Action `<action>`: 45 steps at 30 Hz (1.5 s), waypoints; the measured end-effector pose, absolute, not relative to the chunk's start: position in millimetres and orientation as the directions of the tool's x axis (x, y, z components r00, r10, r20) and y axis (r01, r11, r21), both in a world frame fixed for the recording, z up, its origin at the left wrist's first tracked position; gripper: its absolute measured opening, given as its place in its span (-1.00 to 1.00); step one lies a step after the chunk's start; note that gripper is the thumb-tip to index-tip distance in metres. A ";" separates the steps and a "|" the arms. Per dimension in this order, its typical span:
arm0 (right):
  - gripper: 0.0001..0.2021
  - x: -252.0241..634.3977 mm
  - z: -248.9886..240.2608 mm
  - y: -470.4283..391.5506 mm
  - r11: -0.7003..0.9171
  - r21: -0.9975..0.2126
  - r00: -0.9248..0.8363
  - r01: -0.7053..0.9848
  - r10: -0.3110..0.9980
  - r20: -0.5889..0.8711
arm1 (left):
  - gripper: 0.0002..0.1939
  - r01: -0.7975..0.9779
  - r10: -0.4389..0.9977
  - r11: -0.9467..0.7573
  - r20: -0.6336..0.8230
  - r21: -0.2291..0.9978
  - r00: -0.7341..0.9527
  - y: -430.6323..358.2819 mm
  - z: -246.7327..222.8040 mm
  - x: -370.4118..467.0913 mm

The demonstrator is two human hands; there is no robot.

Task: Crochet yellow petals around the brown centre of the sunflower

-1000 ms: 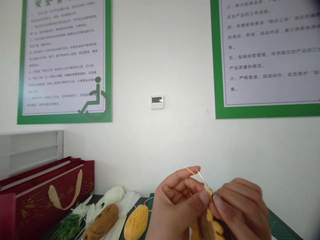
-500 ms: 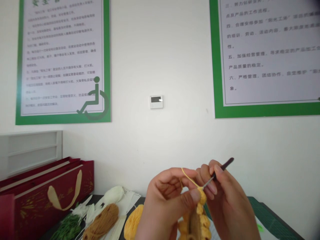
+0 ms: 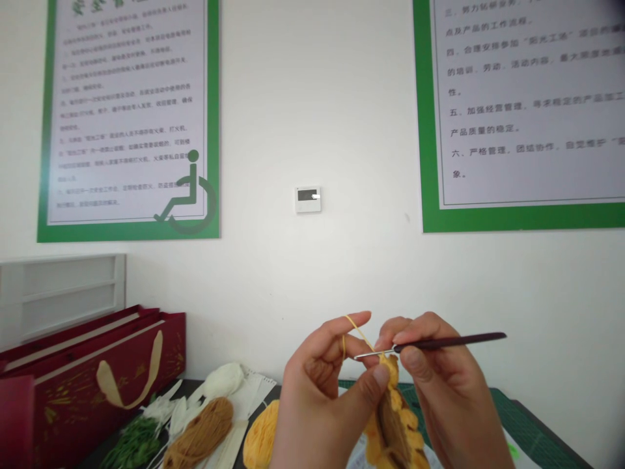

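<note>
Wall posters: two green-framed sheets (image 3: 131, 231) (image 3: 527, 218) are hanging on the wall.
Gift bag: the dark red bag (image 3: 73, 417) is standing at the left.
Cutting mat: the green mat (image 3: 520, 417) is lying behind the hands.
Left hand: it (image 3: 319, 397) is pinching the top edge of the crocheted piece between thumb and fingers, the index finger rising apart.
Right hand: it (image 3: 452, 384) is closing its thumb and fingertips around the crochet hook's dark handle.
Crocheted piece: the yellow-and-brown work (image 3: 413, 420) is hanging between the hands; it is probably feeling light, soft and floppy, so the firm place for holding is the edge just beside the hook.
Yarn: brown (image 3: 200, 433) and yellow (image 3: 261, 436) bundles are resting at the left, looking squashy.
Crochet hook: the slim, stiff tool (image 3: 469, 340) is crossing the work's top, its metal tip pointing left; the handle is giving the best hold.
Yarn strand: yellow yarn (image 3: 360, 331) is running over the left index finger, likely snagging or splitting easily.
</note>
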State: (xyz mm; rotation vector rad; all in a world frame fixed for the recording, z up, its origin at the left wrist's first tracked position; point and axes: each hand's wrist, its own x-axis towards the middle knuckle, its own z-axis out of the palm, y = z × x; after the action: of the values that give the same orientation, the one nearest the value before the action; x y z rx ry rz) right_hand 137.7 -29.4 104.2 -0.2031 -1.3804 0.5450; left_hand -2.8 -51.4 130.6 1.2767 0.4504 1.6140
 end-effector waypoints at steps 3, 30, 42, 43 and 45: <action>-0.97 134.4 100.3 -28.9 0.865 -0.434 0.181 -0.251 0.482 0.857 | -0.61 -0.519 0.872 -0.395 0.486 0.758 0.047 -53.5 131.8 -1.1; -0.69 130.1 109.1 -40.7 0.654 -0.514 0.126 -0.555 0.676 0.726 | -0.59 -0.562 0.835 -0.053 0.345 0.825 0.428 -48.9 134.6 -16.9; -0.71 133.1 97.6 -36.2 0.818 0.163 0.138 0.551 -0.283 0.949 | -0.45 -0.596 0.875 -0.132 0.375 0.792 0.305 -53.2 132.0 -2.2; -0.76 130.3 97.2 -36.9 0.862 0.131 0.212 0.489 -0.264 0.941 | -0.44 -0.601 0.859 -0.057 0.346 0.797 0.378 -52.6 132.3 -2.9; -0.88 124.5 98.3 -39.3 0.976 -0.022 0.341 0.218 -0.055 0.939 | -0.42 -0.594 0.821 0.048 0.307 0.803 0.482 -51.3 133.6 -6.3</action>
State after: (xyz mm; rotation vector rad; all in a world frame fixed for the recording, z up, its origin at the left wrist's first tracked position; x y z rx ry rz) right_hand 124.5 -39.3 98.3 -0.1529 -1.2116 -0.1781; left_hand -6.3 -51.3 133.6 1.0643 0.2616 1.0968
